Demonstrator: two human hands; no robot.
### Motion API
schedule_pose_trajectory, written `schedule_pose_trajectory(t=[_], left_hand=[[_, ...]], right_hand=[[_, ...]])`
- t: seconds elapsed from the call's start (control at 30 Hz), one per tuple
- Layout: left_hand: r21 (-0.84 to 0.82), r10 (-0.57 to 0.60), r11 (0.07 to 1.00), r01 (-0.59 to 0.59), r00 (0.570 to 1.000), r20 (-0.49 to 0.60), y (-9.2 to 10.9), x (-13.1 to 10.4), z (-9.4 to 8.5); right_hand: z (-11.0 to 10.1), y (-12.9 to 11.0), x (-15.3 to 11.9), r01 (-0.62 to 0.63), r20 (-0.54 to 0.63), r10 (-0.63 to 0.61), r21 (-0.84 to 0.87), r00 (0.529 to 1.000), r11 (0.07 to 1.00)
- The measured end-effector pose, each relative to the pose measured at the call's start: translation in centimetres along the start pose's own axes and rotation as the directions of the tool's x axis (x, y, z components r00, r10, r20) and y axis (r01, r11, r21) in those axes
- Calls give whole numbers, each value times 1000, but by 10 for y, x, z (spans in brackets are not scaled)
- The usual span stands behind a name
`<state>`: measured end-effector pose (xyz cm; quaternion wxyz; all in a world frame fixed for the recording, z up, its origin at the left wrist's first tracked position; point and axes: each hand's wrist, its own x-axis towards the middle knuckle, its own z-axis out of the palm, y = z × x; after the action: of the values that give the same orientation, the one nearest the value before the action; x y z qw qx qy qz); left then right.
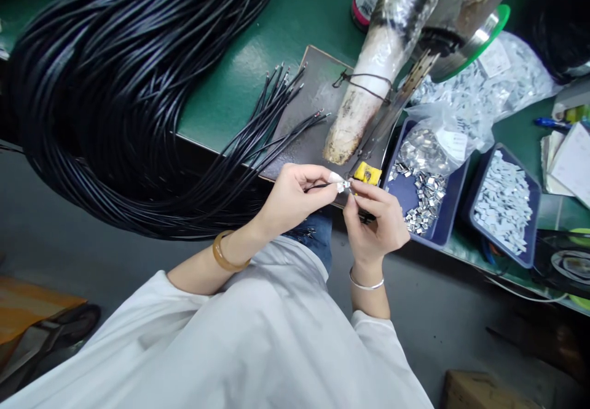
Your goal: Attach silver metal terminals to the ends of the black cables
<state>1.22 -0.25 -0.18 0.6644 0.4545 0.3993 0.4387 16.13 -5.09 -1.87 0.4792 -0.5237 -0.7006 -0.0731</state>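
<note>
My left hand is closed in a pinch on a thin black cable near its end, with white wrap on a fingertip. A small silver-and-white connector sits at the cable's tip, between both hands. The fingers of my right hand pinch the connector from the other side; its finer details are too small to make out. Just beyond my right fingertips lies a yellow sponge. Several cable ends with bared tips rest on a dark board past my left hand.
A big bundle of black cables hangs over the green table's edge. A wrapped pipe slants down over the board. On the right stand a blue tray of metal shells and another tray of pale small parts.
</note>
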Motion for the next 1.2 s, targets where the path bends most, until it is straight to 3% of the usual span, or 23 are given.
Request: schedule_pose_trajectory(t=[0.47, 0.7, 0.97, 1.2], left_hand=[[65, 54, 997, -51, 997, -50, 4, 3, 1], [68, 39, 997, -38, 999, -8, 3, 4, -2], [213, 158, 965, -149, 987, -24, 4, 1, 0], [182, 96, 979, -96, 995, 9, 6, 3, -3]], right_hand=[[1, -5, 13, -25, 5, 25, -4, 1000, 1000], [2, -5, 10, -34, -1, 34, 36, 999, 999], [4, -8, 15, -38, -35, 37, -11, 999, 999], [-1, -10, 11, -26, 19, 26, 14, 999, 1000]])
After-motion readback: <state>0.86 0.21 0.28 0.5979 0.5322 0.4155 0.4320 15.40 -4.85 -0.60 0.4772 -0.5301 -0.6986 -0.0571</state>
